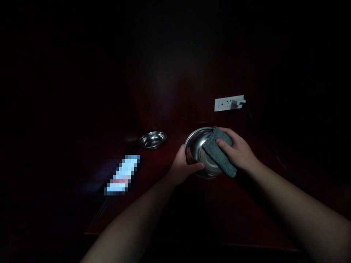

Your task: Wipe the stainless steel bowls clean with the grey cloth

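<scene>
A round, shiny steel bowl (pixel 195 147) is sitting between the two hands right of the frame's centre, its open side facing the camera. The left hand (pixel 182 168) is gripping its lower-left rim, thumb inside; the right hand (pixel 239 149) is clasping a grey-green woven cloth (pixel 219 152) against its right side. Both hands are thus already meeting at the bowl, neither being nearer; the bowl, being round, is showing no long axis, while the cloth's is running from upper left to lower right across the rim. Counting: one bowl and one cloth are being held; one shallow steel dish (pixel 153 140) and one bright, pixelated rectangle (pixel 123 176) are lying left of centre on one dark red tabletop (pixel 157 164); one white socket plate (pixel 222 105), carrying one white plug (pixel 238 102), is showing at upper right.
</scene>
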